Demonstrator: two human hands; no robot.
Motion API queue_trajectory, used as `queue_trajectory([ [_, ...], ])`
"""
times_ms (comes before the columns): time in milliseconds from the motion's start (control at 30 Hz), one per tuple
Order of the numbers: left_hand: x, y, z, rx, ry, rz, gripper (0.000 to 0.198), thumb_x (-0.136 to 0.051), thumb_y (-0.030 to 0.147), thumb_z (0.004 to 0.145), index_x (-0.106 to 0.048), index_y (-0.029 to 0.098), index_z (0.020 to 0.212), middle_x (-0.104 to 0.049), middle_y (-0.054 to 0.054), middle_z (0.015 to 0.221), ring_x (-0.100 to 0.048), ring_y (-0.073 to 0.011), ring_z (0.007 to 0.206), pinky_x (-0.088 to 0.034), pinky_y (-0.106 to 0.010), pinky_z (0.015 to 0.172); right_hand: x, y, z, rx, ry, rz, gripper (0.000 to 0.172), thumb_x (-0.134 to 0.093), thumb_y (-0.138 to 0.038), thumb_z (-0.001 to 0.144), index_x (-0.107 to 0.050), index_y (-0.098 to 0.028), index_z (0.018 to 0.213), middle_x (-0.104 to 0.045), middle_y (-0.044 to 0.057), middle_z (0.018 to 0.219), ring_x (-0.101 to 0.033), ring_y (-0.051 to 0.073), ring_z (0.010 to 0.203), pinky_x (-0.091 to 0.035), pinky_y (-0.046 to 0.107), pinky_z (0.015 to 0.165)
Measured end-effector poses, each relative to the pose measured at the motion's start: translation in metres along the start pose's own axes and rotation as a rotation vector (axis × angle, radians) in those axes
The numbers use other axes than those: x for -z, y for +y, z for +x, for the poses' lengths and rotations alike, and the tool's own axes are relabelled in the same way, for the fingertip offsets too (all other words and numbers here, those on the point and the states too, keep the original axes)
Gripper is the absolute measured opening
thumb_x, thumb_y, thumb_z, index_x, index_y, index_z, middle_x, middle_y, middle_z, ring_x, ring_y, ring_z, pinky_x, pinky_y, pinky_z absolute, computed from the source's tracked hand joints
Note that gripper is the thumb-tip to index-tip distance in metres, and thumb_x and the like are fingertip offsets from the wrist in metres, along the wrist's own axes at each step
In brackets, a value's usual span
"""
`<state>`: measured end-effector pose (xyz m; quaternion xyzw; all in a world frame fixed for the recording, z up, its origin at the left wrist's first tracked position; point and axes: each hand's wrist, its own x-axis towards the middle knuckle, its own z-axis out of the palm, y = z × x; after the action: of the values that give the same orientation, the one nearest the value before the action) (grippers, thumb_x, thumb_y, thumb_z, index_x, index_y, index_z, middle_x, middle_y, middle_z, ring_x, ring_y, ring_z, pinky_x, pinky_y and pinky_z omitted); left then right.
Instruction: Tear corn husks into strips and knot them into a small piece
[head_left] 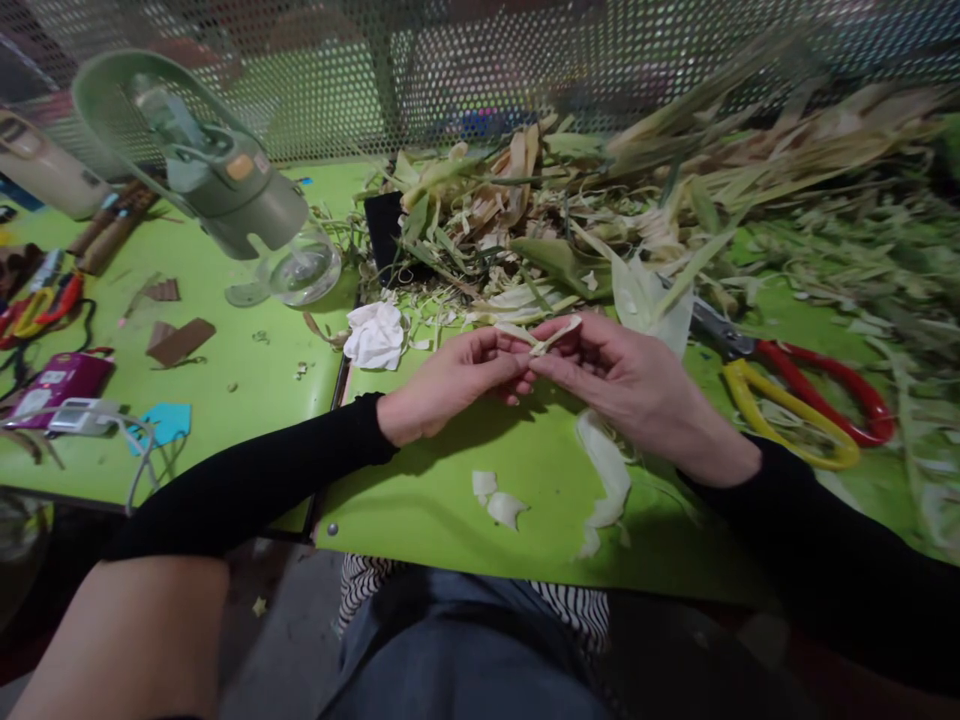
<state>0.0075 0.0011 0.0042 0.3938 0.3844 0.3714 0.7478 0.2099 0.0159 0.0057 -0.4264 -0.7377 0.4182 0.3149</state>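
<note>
My left hand [469, 375] and my right hand [619, 370] meet over the green table [442, 470], fingertips pinching a thin, pale corn husk strip [537, 346]. The strip is bent into a small crossed or looped shape; its lower part is hidden by my fingers. Below my right hand lies a curled pale husk piece [604, 480]. Several small husk scraps [501, 508] rest nearer to me. A broad pale husk leaf [652, 305] stands just behind my right hand. Scissors [795, 385] with one red and one yellow handle lie to its right.
A big heap of husks and shreds [525, 220] covers the back and right. A dark phone [384, 235] lies at its left edge. A crumpled white tissue [375, 335] and a green water bottle [232, 190] stand left, near a purple device [64, 385] with a cable. Perforated metal mesh [480, 75] borders the back.
</note>
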Motion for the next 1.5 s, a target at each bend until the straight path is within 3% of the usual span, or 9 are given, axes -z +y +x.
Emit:
queue_trajectory([
  [133,0.0,0.0,0.002,-0.04,0.016,0.063,0.004,-0.064,0.011,0.097,-0.061,0.014,0.094,-0.067,0.002,0.082,-0.064,-0.0061,0.071,-0.048,-0.022,0.069,0.001,-0.005,-0.001,0.03,0.036,-0.062,0.034,-0.072,-0.055,0.094,-0.072,-0.025,0.11,-0.075,0.002,0.082,-0.066,0.02,0.07,-0.049,0.034,0.062],
  [300,0.003,0.003,0.002,-0.059,-0.064,0.263,0.017,-0.069,0.028,0.097,-0.058,0.015,0.092,-0.064,0.004,0.075,-0.059,-0.0056,0.063,-0.047,-0.023,0.066,-0.001,-0.013,-0.001,0.091,0.067,-0.215,0.018,-0.063,-0.042,0.1,-0.071,-0.027,0.1,-0.076,0.004,0.089,-0.068,0.022,0.074,-0.048,0.037,0.066],
  [433,0.002,0.006,-0.002,-0.147,-0.083,0.381,0.031,-0.071,0.039,0.095,-0.051,0.019,0.083,-0.063,0.004,0.072,-0.055,-0.0064,0.063,-0.045,-0.024,0.065,-0.001,-0.015,-0.002,0.085,0.111,-0.234,0.019,-0.062,-0.044,0.1,-0.072,-0.028,0.098,-0.076,0.005,0.09,-0.069,0.024,0.077,-0.048,0.037,0.064],
  [600,0.001,0.006,-0.006,-0.172,-0.119,0.459,0.025,-0.068,0.036,0.096,-0.053,0.019,0.085,-0.063,0.002,0.074,-0.056,-0.0084,0.065,-0.046,-0.025,0.067,0.004,-0.009,0.0,0.034,0.046,-0.102,0.03,-0.064,-0.054,0.098,-0.074,-0.025,0.096,-0.071,0.002,0.078,-0.061,0.018,0.064,-0.046,0.033,0.058],
  [700,-0.002,0.006,-0.007,-0.186,-0.118,0.452,0.017,-0.062,0.031,0.099,-0.057,0.017,0.09,-0.065,0.0,0.078,-0.058,-0.0092,0.068,-0.048,-0.026,0.07,0.005,-0.009,0.001,0.005,0.005,-0.017,0.037,-0.06,-0.057,0.101,-0.074,-0.023,0.093,-0.066,0.0,0.07,-0.056,0.014,0.058,-0.044,0.03,0.055],
  [900,-0.007,0.005,-0.007,-0.186,-0.072,0.476,0.021,-0.055,0.03,0.104,-0.057,0.018,0.086,-0.053,0.005,0.066,-0.049,-0.008,0.059,-0.041,-0.024,0.062,-0.004,-0.017,-0.003,0.053,0.133,0.008,0.022,-0.067,-0.047,0.099,-0.069,-0.025,0.1,-0.061,-0.002,0.07,-0.057,0.015,0.062,-0.046,0.03,0.06],
  [1133,-0.005,0.005,-0.008,-0.255,-0.022,0.415,0.023,-0.062,0.034,0.101,-0.053,0.019,0.085,-0.052,0.006,0.065,-0.048,-0.0068,0.059,-0.04,-0.023,0.06,-0.003,-0.019,-0.005,0.028,0.107,0.048,0.026,-0.067,-0.051,0.099,-0.067,-0.025,0.101,-0.054,-0.004,0.065,-0.053,0.014,0.059,-0.043,0.028,0.055],
  [1300,0.002,0.007,-0.005,-0.295,-0.081,0.388,0.029,-0.068,0.041,0.097,-0.054,0.019,0.086,-0.054,0.007,0.065,-0.05,-0.0057,0.057,-0.043,-0.022,0.059,-0.003,-0.019,-0.005,0.063,0.112,0.093,0.027,-0.067,-0.052,0.099,-0.066,-0.025,0.099,-0.052,-0.005,0.064,-0.049,0.012,0.056,-0.04,0.027,0.053],
  [1500,-0.003,0.005,-0.006,-0.228,-0.111,0.3,0.034,-0.076,0.033,0.092,-0.052,0.019,0.111,-0.063,0.008,0.068,-0.061,-0.0068,0.059,-0.048,-0.02,0.059,-0.007,-0.018,-0.004,0.024,0.054,0.215,0.032,-0.072,-0.053,0.096,-0.059,-0.026,0.107,-0.062,-0.005,0.067,-0.06,0.014,0.058,-0.043,0.026,0.049],
])
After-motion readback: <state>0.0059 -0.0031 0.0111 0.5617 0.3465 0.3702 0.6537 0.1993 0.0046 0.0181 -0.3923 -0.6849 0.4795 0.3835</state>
